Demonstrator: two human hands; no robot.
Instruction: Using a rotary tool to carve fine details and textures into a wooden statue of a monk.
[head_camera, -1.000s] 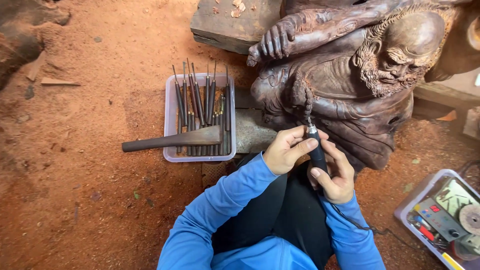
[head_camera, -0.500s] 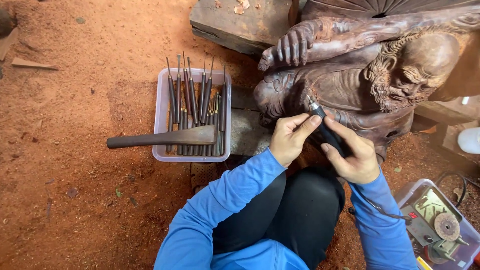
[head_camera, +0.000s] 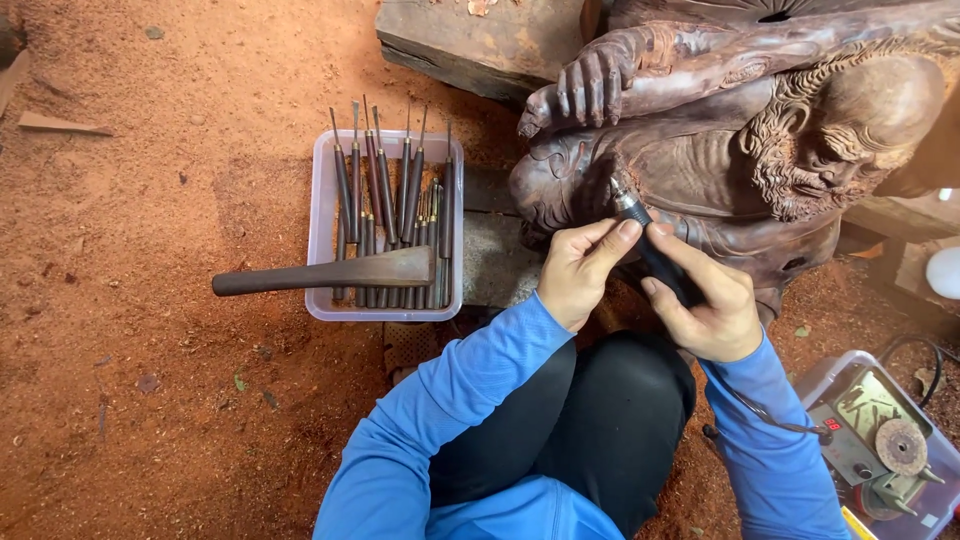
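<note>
**Rotary Tool Held Against Carved Wooden Figure**

The fingers (head_camera: 628, 232) of the left hand (head_camera: 580, 272) pinch the front end of a slim black rotary handpiece (head_camera: 650, 243), just behind its metal tip. The right hand (head_camera: 705, 310) wraps the rear of the same handpiece, fingers clenched around the barrel. The tip meets the dark wooden statue (head_camera: 740, 150) at the torso, below the carved forearm and hand. A thin cord (head_camera: 770, 423) trails from under the right wrist toward a clear bin (head_camera: 880, 440) at lower right, which holds a control unit and a grinding disc. Both arms wear blue sleeves (head_camera: 470, 400); the person sits with black-clad knees drawn up between them.

Left of the hands, well apart, a clear plastic tray (head_camera: 322, 230) of long carving chisels (head_camera: 385, 190) rests on the floor (head_camera: 150, 350), which is covered with red sawdust. A wooden mallet (head_camera: 330, 272) lies across the tray, handle pointing left. A block of timber (head_camera: 470, 40) sits beyond, touching the statue.
</note>
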